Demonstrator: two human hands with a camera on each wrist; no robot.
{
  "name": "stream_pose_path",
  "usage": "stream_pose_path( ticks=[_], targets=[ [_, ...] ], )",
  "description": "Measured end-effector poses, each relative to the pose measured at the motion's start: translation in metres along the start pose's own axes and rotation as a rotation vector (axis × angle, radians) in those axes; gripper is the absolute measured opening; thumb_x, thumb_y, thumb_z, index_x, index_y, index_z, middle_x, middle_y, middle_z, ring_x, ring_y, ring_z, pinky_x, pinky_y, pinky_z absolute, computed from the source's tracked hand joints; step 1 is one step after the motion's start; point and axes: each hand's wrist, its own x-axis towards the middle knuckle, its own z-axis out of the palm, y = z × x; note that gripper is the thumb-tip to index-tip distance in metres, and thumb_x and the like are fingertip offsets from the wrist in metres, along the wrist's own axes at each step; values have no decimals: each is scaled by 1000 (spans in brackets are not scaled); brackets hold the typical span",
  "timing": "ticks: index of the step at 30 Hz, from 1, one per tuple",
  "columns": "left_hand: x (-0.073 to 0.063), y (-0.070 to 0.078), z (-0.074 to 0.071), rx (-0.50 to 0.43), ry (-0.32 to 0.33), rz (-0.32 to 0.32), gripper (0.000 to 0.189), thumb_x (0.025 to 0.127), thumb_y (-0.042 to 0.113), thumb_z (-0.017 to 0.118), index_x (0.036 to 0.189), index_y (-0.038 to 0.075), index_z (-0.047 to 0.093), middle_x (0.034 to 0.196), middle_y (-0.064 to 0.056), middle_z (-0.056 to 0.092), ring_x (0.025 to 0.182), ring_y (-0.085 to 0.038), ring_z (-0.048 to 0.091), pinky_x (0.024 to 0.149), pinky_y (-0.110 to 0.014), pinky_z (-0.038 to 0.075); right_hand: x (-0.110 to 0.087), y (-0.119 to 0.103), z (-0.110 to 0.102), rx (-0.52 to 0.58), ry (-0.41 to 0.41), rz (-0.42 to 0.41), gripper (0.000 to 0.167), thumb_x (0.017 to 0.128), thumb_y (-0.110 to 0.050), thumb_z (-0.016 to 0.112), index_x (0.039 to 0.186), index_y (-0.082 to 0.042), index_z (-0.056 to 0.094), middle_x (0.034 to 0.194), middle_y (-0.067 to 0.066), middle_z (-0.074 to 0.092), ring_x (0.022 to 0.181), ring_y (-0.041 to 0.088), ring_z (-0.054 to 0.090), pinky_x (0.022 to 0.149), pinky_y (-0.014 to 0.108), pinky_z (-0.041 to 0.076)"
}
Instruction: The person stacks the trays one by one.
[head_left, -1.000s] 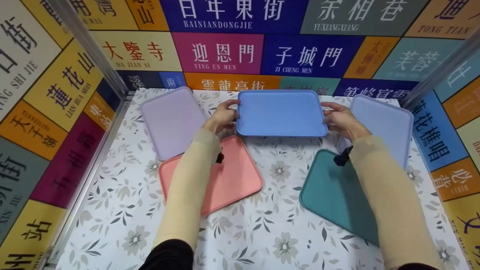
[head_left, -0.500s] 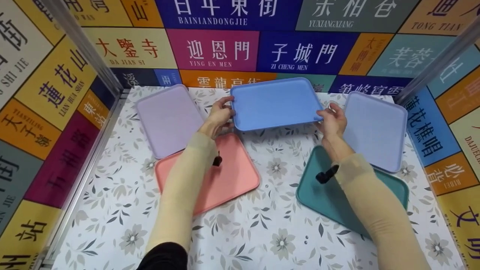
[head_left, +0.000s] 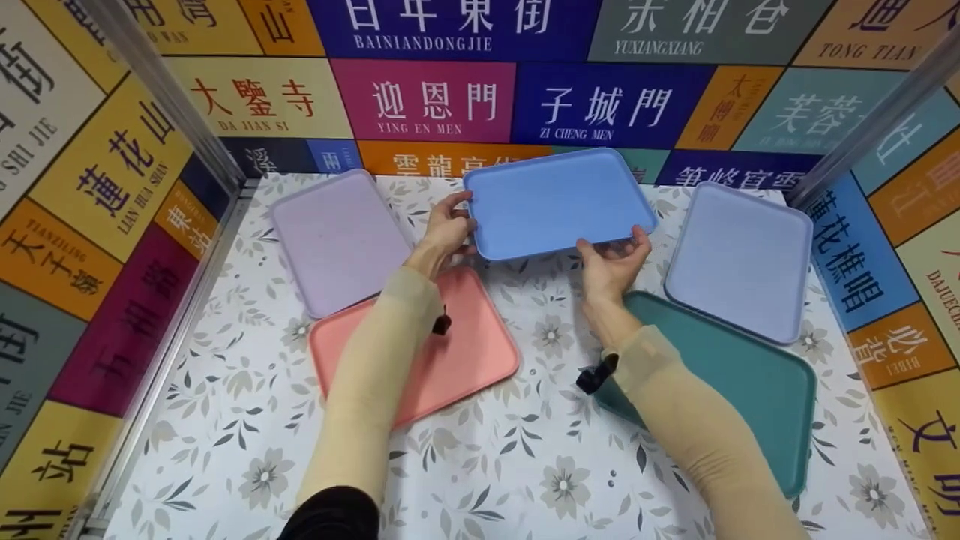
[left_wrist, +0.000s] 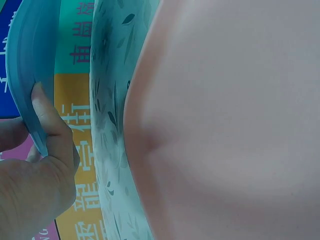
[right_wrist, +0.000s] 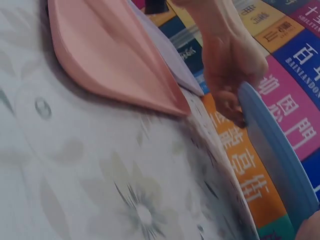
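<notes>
A blue tray (head_left: 559, 204) is held up above the far part of the table, tilted with its right end higher in the head view. My left hand (head_left: 448, 227) pinches its left edge; in the left wrist view the fingers (left_wrist: 50, 112) lie on one face of the tray (left_wrist: 25, 75) and the thumb on the other. At the near edge, towards the right corner, my right hand (head_left: 611, 270) grips the tray from the front. Only a bit of the right hand (right_wrist: 310, 229) shows in the right wrist view, where the left hand (right_wrist: 232, 75) holds the opposite end.
A pink tray (head_left: 469, 352) lies under my left forearm, with a lilac tray (head_left: 341, 240) behind it. To the right are a green tray (head_left: 750, 390) and a pale periwinkle tray (head_left: 742, 259). Sign-printed walls (head_left: 431, 101) enclose the flowered tabletop (head_left: 480, 480).
My right hand has shifted from the tray's right edge to its near edge, moving left. The blue tray has risen slightly and turned, right end up. My left hand keeps its hold.
</notes>
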Motion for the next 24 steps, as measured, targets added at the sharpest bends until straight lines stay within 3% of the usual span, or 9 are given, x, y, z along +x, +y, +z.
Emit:
stream_pose_path(
  ticks=[4,10,15,24],
  targets=[
    [-1,0,1,-6,-5,-6,72,101,-7,56,168,19,51,135,-12,63,92,-20,66,68,-38,63,-17,9,9,-21,-7,30,101,86,18,82,168,-18,35,142,7,37,115,23,51,86,28,60],
    [-2,0,3,-18,-2,-14,71,102,-5,57,168,21,51,135,-12,64,92,-19,66,65,-35,63,-29,16,18,64,-65,71,101,90,20,77,170,-18,30,131,4,30,98,21,53,85,34,66],
    [-4,0,4,-22,1,-15,71,102,-5,57,167,23,52,135,-12,64,95,-20,66,77,-45,67,-27,14,19,60,-77,95,95,93,20,73,168,-20,30,128,4,32,91,22,59,85,43,68],
    [-10,4,10,-65,-41,-42,66,105,-1,60,166,24,53,134,-11,65,98,-25,71,98,-58,69,-17,4,14,113,-40,124,95,87,28,66,163,-19,33,126,5,31,80,21,57,62,31,59]
  ],
)
